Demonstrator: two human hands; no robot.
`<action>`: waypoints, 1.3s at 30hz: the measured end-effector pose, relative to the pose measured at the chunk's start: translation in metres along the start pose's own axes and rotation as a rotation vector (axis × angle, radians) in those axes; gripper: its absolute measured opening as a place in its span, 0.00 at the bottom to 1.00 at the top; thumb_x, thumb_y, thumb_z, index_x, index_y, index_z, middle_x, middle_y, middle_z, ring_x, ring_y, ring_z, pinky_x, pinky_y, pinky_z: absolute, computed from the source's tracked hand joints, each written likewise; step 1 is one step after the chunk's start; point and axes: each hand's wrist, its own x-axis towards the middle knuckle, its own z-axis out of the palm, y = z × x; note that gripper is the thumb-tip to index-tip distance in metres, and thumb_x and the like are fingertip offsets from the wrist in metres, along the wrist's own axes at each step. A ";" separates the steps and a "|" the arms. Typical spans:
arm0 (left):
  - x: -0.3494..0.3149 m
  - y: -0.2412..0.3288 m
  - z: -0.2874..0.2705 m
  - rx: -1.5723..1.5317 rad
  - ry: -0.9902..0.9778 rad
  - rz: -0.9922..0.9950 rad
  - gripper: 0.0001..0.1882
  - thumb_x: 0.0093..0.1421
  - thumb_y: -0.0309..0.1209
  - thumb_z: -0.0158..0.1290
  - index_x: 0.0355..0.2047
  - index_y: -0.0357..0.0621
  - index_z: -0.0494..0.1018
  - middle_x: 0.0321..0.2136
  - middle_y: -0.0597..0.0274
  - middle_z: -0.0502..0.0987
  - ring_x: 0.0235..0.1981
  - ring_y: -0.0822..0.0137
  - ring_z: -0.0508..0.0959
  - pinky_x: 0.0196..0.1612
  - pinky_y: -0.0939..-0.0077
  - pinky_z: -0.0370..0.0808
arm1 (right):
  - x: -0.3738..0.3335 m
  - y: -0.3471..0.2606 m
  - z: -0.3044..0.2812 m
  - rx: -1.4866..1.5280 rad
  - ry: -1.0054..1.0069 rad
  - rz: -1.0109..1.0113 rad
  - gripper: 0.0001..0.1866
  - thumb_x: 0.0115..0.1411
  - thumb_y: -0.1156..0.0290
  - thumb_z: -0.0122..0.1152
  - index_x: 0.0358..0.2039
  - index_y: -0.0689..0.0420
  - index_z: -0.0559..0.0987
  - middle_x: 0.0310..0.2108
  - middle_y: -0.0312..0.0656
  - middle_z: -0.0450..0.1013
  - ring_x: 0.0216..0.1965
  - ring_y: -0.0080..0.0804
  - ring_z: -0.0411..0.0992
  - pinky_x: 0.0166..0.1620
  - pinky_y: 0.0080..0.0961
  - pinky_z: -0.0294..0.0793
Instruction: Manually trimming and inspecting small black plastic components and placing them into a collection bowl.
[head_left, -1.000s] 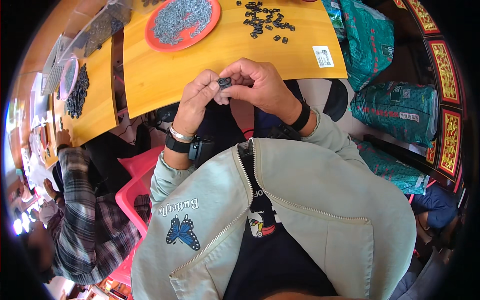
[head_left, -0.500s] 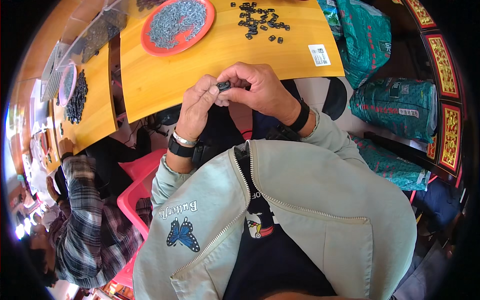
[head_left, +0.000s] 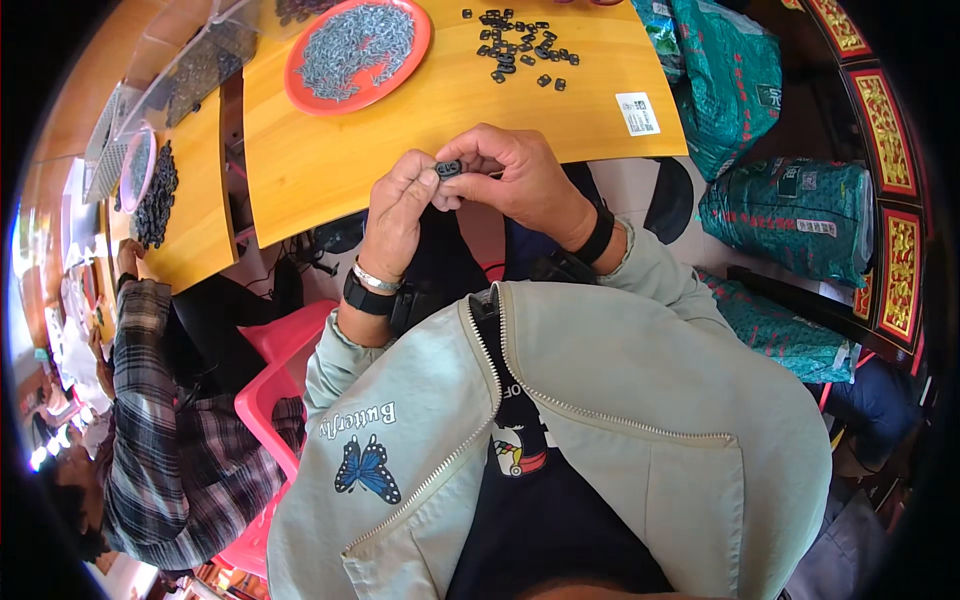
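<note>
A small black oval plastic piece with two openings (head_left: 449, 170) is pinched between my two hands, just off the near edge of the table. My left hand (head_left: 404, 195) has its thumb and fingers closed on the piece's left end. From the other side, my right hand (head_left: 508, 175) grips it between thumb and bent forefinger. Beyond them lies a loose scatter of similar black pieces (head_left: 520, 45) on the wooden tabletop (head_left: 460, 110). To its left a round red tray (head_left: 420, 62) holds a heap of small silvery metal parts (head_left: 355, 50), perhaps screws.
A white printed label (head_left: 637, 114) is on the table's right side. Green bags (head_left: 790, 210) stand at the right. To the left, a person in a plaid shirt (head_left: 160, 420) sits on a pink chair (head_left: 265, 390) by another table with a pile of dark pieces (head_left: 157, 200).
The black piece has turned slightly between my fingers, so its two openings show more fully. My hands stay nearly in place. The neighbouring person's arm has shifted a little at the left.
</note>
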 end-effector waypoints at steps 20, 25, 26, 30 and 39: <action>0.005 -0.035 -0.021 -0.297 0.097 -0.232 0.11 0.63 0.32 0.40 0.27 0.40 0.66 0.17 0.61 0.71 0.19 0.68 0.75 0.23 0.81 0.72 | 0.154 -0.070 -0.054 -0.750 0.067 -0.395 0.12 0.54 0.68 0.57 0.37 0.59 0.76 0.21 0.40 0.73 0.22 0.24 0.71 0.28 0.21 0.69; 0.007 -0.040 -0.027 -0.362 0.060 -0.224 0.12 0.63 0.33 0.40 0.27 0.40 0.66 0.19 0.60 0.71 0.20 0.65 0.76 0.24 0.79 0.73 | 0.191 -0.114 -0.060 -0.825 0.285 -0.460 0.14 0.55 0.67 0.54 0.39 0.63 0.76 0.27 0.50 0.76 0.30 0.42 0.75 0.33 0.30 0.72; 0.008 -0.040 -0.027 -0.367 0.051 -0.221 0.12 0.63 0.34 0.40 0.27 0.40 0.66 0.19 0.60 0.72 0.20 0.65 0.76 0.24 0.79 0.73 | 0.192 -0.106 -0.067 -0.831 0.280 -0.455 0.14 0.55 0.67 0.54 0.39 0.63 0.76 0.27 0.50 0.76 0.30 0.42 0.75 0.33 0.30 0.72; 0.008 -0.035 -0.029 -0.390 0.032 -0.238 0.11 0.63 0.34 0.40 0.28 0.40 0.66 0.19 0.60 0.71 0.21 0.65 0.77 0.25 0.79 0.73 | 0.172 -0.039 -0.104 -1.062 0.078 -0.231 0.09 0.50 0.64 0.57 0.29 0.52 0.80 0.25 0.44 0.75 0.28 0.42 0.74 0.33 0.34 0.72; 0.006 -0.033 -0.030 -0.373 0.041 -0.249 0.12 0.63 0.34 0.40 0.27 0.40 0.65 0.19 0.61 0.71 0.21 0.65 0.77 0.25 0.79 0.73 | 0.140 0.013 -0.096 -1.427 -0.129 0.008 0.07 0.46 0.67 0.58 0.22 0.57 0.80 0.22 0.48 0.74 0.29 0.46 0.74 0.32 0.39 0.72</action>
